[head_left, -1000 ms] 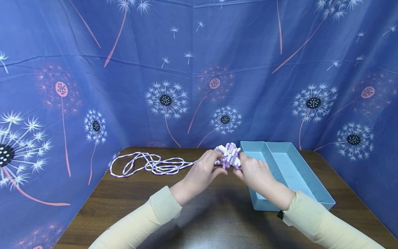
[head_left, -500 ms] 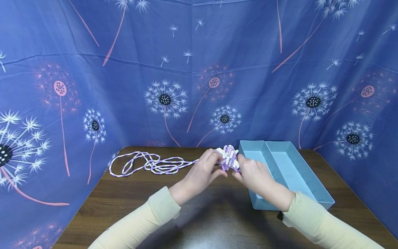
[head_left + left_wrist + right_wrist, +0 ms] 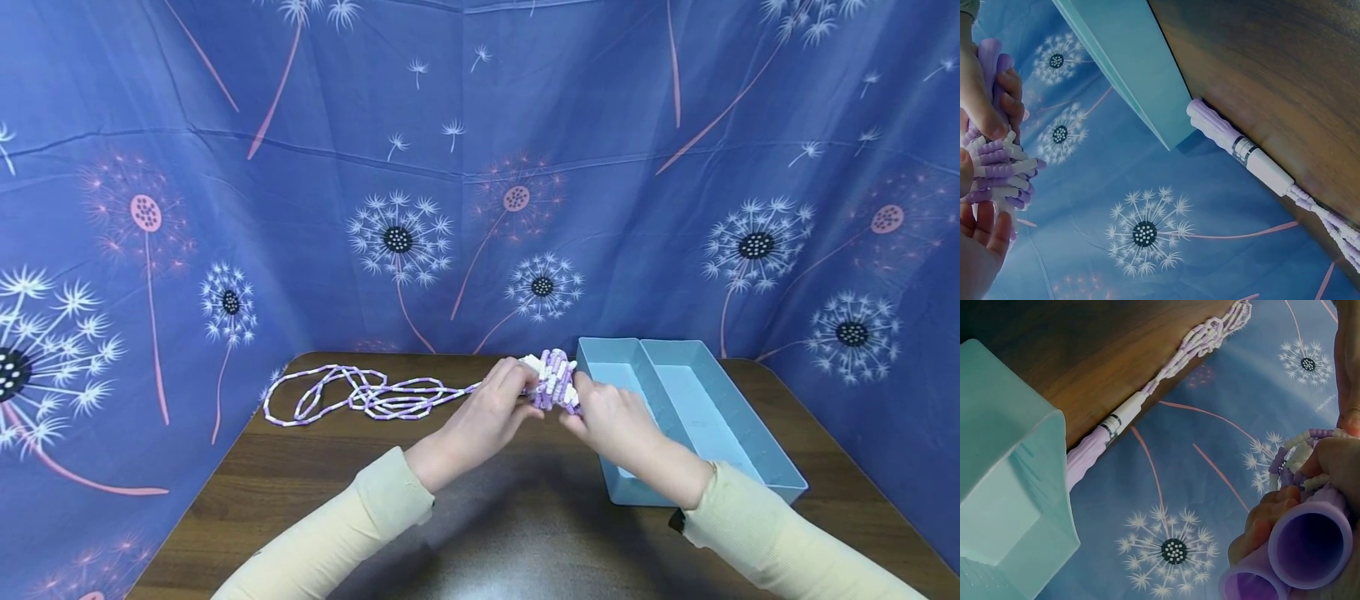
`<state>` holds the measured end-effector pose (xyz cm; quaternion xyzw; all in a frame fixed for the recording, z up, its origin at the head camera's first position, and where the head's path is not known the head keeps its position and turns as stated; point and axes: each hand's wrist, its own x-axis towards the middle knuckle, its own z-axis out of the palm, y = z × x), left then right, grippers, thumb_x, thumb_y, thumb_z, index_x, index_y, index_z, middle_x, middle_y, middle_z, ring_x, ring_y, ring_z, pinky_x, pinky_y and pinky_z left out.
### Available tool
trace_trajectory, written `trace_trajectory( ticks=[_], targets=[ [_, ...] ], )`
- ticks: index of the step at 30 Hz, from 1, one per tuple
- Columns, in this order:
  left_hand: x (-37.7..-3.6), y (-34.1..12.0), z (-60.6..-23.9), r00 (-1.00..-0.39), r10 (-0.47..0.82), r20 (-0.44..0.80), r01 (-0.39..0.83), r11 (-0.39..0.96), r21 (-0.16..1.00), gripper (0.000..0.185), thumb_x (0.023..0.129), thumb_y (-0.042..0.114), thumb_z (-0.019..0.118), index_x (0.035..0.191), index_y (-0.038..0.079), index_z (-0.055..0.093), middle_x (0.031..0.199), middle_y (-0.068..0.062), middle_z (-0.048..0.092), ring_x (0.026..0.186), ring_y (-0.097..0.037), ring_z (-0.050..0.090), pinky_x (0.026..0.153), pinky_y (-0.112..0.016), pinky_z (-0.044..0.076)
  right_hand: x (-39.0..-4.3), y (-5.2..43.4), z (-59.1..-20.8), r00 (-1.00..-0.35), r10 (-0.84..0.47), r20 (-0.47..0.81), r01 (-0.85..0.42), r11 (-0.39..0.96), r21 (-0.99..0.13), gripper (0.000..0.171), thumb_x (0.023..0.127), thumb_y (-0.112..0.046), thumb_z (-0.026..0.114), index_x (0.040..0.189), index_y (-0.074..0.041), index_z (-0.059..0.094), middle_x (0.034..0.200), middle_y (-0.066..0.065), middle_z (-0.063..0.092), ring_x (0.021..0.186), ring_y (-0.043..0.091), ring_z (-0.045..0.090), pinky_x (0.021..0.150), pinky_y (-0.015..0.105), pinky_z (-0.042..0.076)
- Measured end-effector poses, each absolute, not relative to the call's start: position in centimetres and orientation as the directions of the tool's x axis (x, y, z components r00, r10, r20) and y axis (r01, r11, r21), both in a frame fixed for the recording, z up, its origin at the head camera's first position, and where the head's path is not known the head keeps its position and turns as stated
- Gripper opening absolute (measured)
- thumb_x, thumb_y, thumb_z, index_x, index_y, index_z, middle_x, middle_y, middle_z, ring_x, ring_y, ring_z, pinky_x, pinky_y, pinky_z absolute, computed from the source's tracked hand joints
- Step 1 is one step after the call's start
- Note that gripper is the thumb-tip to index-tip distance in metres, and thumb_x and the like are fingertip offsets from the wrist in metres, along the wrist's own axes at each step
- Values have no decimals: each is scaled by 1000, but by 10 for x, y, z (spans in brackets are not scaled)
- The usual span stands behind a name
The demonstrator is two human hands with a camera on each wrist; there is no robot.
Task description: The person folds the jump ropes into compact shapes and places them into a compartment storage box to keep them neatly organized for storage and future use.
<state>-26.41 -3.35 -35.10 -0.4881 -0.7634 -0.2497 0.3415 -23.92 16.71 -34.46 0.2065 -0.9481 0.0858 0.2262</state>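
Note:
A beaded jump rope (image 3: 557, 379), purple and white, is bundled in coils between both hands above the table. My right hand (image 3: 618, 417) grips its two purple handles (image 3: 1311, 545), side by side with their hollow ends showing in the right wrist view. The beads wrap round the handles beyond that grip. From the other side my left hand (image 3: 480, 408) holds the coiled beads (image 3: 1000, 169) between thumb and fingers. A second beaded jump rope (image 3: 401, 408) lies loosely looped on the table at the left; its purple-and-white handles (image 3: 1241, 147) appear in the wrist views.
A teal two-compartment tray (image 3: 650, 387) stands at the right, close to the right forearm. The wooden table (image 3: 517, 517) ends at the back against a blue dandelion-print cloth (image 3: 465, 208).
The bundle sits slightly lower, and its coils have shifted. A short bit of beads hanging below it a second ago no longer shows. Both hands have barely moved.

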Motion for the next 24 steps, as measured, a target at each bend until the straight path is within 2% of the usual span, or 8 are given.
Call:
trace_trajectory(
  ticks=[3,9,15,20,24],
  targets=[
    [-265,-33,-350,-279,570,773,921,386,47,32,79,10,71,101,3,48,96,-4,51,91,-14,50,83,-22,44,-238,166,-343,-825,-338,453,-420,903,-91,28,74,-20,70,83,-3,50,55,0,44,44,14,40,39,30,33],
    [-266,-35,-349,-297,545,784,927,363,99,22,82,2,66,97,3,50,93,-4,52,91,-14,52,83,-22,45,-237,166,-342,-834,-333,440,-415,904,-104,27,73,-21,70,82,-4,50,54,-1,42,45,14,39,40,30,33],
    [-266,-35,-349,-312,557,770,931,340,131,24,82,5,67,100,2,51,96,-5,54,93,-13,53,84,-20,45,-236,166,-346,-850,-331,411,-414,901,-131,26,75,-21,69,82,-3,51,55,0,43,46,13,38,40,28,33],
    [-263,-32,-346,-292,564,772,917,395,58,22,85,3,64,102,2,50,97,-6,53,92,-14,53,83,-21,46,-235,165,-346,-860,-314,403,-406,899,-165,24,75,-20,67,82,-4,51,55,-1,43,47,14,38,40,29,32],
    [-264,-31,-346,-269,532,803,898,440,9,19,83,3,60,99,2,50,96,-6,52,90,-14,52,79,-21,46,-234,163,-344,-857,-307,414,-404,898,-171,23,75,-20,66,82,-5,50,55,-1,42,46,14,38,40,29,31]
  ],
)
